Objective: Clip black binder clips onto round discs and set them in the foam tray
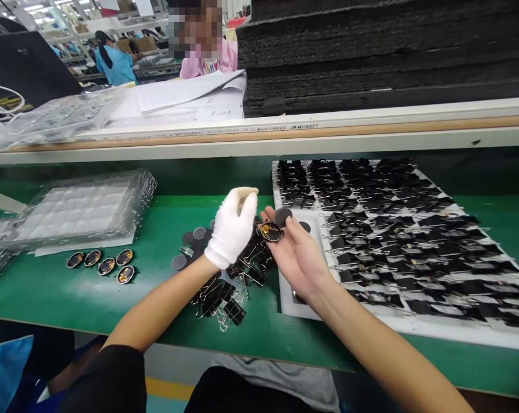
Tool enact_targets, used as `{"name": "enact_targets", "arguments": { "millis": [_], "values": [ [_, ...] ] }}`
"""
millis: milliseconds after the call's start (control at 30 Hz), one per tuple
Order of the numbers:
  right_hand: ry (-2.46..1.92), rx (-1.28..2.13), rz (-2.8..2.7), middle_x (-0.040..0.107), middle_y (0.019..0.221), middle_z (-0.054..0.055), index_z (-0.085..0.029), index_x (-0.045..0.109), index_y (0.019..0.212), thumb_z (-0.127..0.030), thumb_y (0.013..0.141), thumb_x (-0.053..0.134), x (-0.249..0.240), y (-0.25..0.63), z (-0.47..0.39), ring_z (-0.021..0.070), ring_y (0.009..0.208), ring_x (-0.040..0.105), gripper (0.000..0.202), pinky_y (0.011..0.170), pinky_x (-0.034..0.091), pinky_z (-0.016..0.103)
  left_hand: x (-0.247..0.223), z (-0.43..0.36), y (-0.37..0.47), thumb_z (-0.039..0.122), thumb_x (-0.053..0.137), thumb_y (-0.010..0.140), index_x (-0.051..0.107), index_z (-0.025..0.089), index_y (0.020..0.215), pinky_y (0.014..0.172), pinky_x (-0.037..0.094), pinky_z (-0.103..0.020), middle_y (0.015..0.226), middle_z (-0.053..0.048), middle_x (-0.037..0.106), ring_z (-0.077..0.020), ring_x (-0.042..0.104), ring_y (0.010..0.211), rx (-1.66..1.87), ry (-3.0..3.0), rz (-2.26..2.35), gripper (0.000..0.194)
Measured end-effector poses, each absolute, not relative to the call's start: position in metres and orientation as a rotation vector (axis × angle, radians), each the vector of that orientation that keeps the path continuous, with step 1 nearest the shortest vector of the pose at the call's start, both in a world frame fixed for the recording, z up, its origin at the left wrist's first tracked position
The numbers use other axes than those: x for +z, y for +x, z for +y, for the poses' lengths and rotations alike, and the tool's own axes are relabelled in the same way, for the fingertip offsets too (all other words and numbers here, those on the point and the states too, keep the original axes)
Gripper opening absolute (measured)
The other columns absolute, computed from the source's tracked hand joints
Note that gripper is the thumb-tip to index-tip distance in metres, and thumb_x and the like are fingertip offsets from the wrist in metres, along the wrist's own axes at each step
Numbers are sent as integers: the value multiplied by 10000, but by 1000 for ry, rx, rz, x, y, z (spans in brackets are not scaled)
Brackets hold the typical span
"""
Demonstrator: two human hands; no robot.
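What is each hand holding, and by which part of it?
The right hand holds a dark disc by its edge and a black-rimmed oval piece, apparently by its rim. Whether the left hand holds anything cannot be told.

On our desk (48, 298) sits a pile of clips (235, 310). Left of it lie five parts (106, 266) and, farther back, stacked trays (87, 206). Our left hand (234, 229) is over the pile, our right hand (302, 261) just right. Farther right, filled trays (457, 334) hold clipped parts (397, 249). Higher, behind it, is a shelf (225, 150).
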State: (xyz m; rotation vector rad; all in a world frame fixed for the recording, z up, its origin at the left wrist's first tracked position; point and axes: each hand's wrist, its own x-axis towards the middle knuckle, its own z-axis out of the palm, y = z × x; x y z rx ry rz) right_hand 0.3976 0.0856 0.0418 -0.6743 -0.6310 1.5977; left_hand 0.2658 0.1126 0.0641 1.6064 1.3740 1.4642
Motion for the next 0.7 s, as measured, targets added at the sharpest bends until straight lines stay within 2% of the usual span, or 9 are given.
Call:
{"name": "enact_targets", "arguments": {
  "millis": [133, 200, 333, 433, 533, 600, 700],
  "values": [
    [-646, 1507, -752, 619, 1449, 63, -280, 594, 1135, -370, 997, 502, 44, 402, 86, 195, 1402, 532, 190, 1183, 439, 496, 64, 99, 257, 502, 655, 892, 649, 234, 986, 643, 514, -301, 787, -8, 715, -165, 661, 695, 1010, 1831, 1472, 284],
    [-649, 1456, -852, 612, 1458, 71, -288, 588, 1151, -397, 994, 504, 43, 399, 83, 214, 1409, 522, 208, 1161, 451, 527, 63, 94, 257, 487, 658, 888, 646, 232, 943, 609, 518, -307, 766, -5, 723, -167, 669, 644, 907, 1798, 1462, 261],
    [-687, 1332, -1034, 558, 1517, 82, -299, 568, 1215, -421, 1029, 450, 38, 393, 77, 228, 1399, 527, 252, 1095, 502, 527, 65, 92, 261, 396, 689, 874, 653, 209, 971, 614, 566, -298, 844, -36, 761, -173, 724, 679, 986, 1532, 1337, 214],
    [-771, 1074, -1218, 537, 1531, 89, -302, 564, 1294, -402, 1057, 406, 38, 398, 75, 230, 1394, 529, 302, 1094, 504, 515, 70, 92, 259, 333, 688, 870, 678, 212, 1008, 583, 558, -273, 925, -48, 769, -160, 716, 704, 1099, 1549, 1317, 184],
    [-834, 667, -1465, 642, 1367, 84, -303, 675, 1228, -325, 1034, 504, 42, 413, 76, 243, 1301, 592, 260, 1089, 517, 488, 74, 92, 250, 338, 658, 889, 688, 214, 1037, 529, 543, -257, 1005, -48, 751, -131, 686, 631, 1048, 1573, 1298, 195],
    [-814, 457, -1675, 667, 1275, 73, -330, 717, 1220, -219, 1011, 540, 44, 423, 77, 241, 1212, 637, 295, 1035, 555, 460, 74, 93, 244, 397, 667, 891, 684, 206, 1048, 527, 558, -259, 977, -54, 729, -146, 699, 652, 959, 1453, 1188, 247],
    [-777, 310, -1988, 636, 1346, 75, -366, 632, 1384, -92, 1002, 476, 42, 432, 81, 238, 1228, 631, 495, 1011, 570, 454, 74, 97, 239, 447, 724, 861, 652, 193, 975, 595, 587, -263, 829, -39, 669, -171, 714, 727, 866, 1130, 905, 287]
  ]
}}
